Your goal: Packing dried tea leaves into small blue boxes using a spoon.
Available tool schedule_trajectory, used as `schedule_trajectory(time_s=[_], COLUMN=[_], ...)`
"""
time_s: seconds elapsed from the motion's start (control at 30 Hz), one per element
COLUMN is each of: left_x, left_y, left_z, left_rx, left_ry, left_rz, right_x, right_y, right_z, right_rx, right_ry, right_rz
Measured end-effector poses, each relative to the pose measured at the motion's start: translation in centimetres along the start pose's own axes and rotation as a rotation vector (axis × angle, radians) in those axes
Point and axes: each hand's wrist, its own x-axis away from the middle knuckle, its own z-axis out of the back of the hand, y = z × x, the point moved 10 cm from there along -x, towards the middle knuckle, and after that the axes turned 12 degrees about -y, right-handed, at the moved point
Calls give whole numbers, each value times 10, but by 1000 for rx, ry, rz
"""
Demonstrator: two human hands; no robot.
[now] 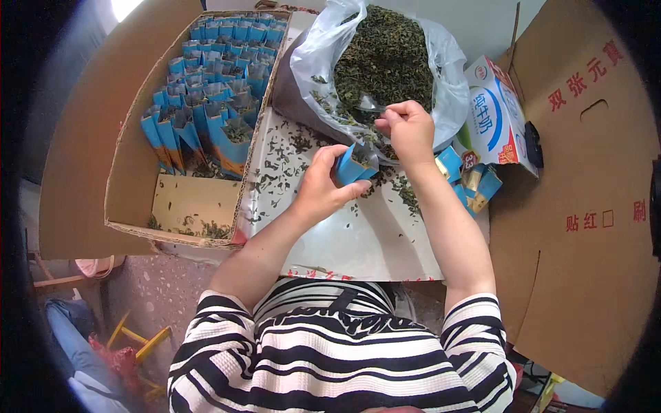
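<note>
My left hand [324, 185] holds a small blue packet [356, 166], its mouth open and dried leaves showing inside. Up and to the right, my right hand [409, 126] pinches the handle of a clear spoon [370, 105], whose bowl rests at the dried leaves [384, 57]. Those leaves fill a large sack lined with a white plastic bag [448, 57]. At the left, a cardboard box [120, 170] holds rows of upright blue packets [227, 93], many with leaves at their open tops.
Loose leaves [273, 170] lie scattered on the white tabletop [330, 242]. More blue packets [477, 186] lie right of my right forearm, by a milk carton [490, 111]. A large cardboard sheet [578, 170] stands at the right. Another person's legs [85, 340] show at lower left.
</note>
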Motion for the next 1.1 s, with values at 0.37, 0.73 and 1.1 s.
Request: schedule_trajectory(time_s=[0.37, 0.73, 1.1], left_x=[0, 1, 4], left_y=[-4, -4, 3], left_z=[0, -1, -4], left_rx=[10, 72, -26], left_ry=[20, 13, 1], left_rz=[-9, 4, -49], right_x=[19, 92, 161], right_y=[18, -39, -113], right_z=[23, 45, -7], right_rx=[-390, -68, 848], right_ry=[0, -182, -239], right_rz=[-105, 185, 958])
